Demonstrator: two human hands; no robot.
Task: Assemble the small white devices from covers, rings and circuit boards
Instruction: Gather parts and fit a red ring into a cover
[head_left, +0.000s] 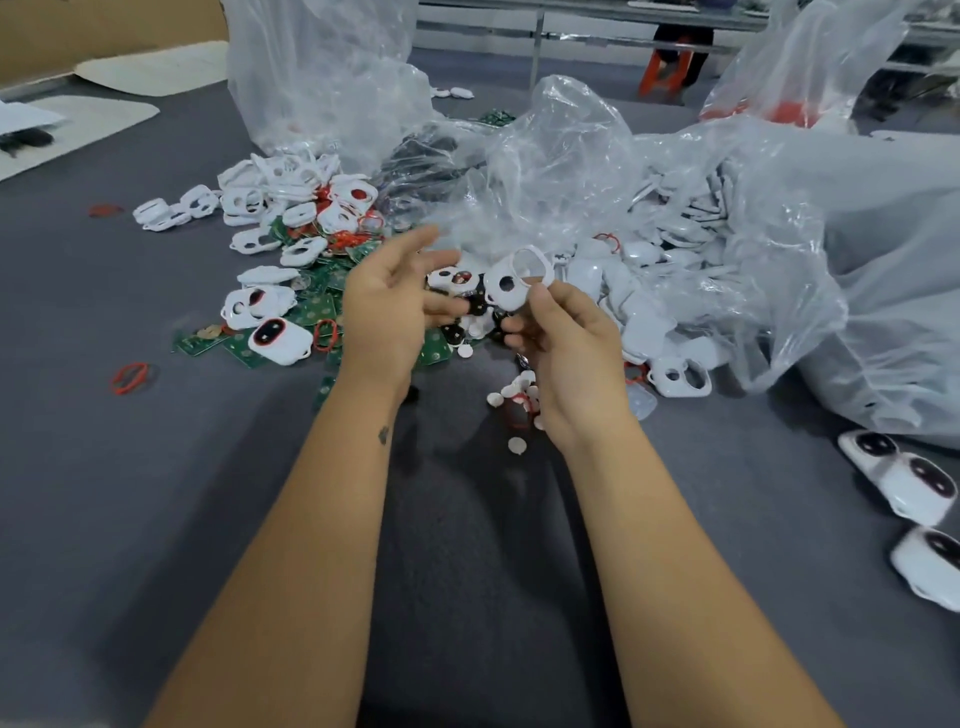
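Surface: a wide desk (156, 493) covered in dark grey felt-like cloth fills the view, both bare forearms reaching in from 6 o'clock.
Right grip: the right hand (566, 358) pinches a white plastic cover with one round hole and one larger oval opening (514, 283) between thumb and fingers, lifted clear of the desk at centre.
Left grip: the left hand (387, 306) is held palm inward with fingers loosely extended, holding nothing, just beside the cover at its 9 o'clock.
Parts heap: a pile of white plastic covers (270, 208) mixed with green rectangular circuit boards (311, 306) and thin red rubber rings (326, 335) lies at 10 o'clock of the hands.
Loose ring: one red rubber ring lying alone (129, 378) rests on the cloth at 9 o'clock, well apart from the heap.
Discs: small white round discs (511, 395) are scattered under and just below the right hand.
Finished units: closed white devices with dark red-rimmed windows (904, 480) lie at 4 o'clock near the desk's edge; another (280, 338) sits in the heap.
Bags: crumpled clear plastic bags (550, 171) spread from 12 to 3 o'clock, the right one holding more white parts.
Room: beyond the desk at 1 o'clock stand a metal rail (571, 36) and an orange stool (667, 67); pale flat sheets (150, 70) and brown cardboard (104, 31) lie at 11 o'clock.
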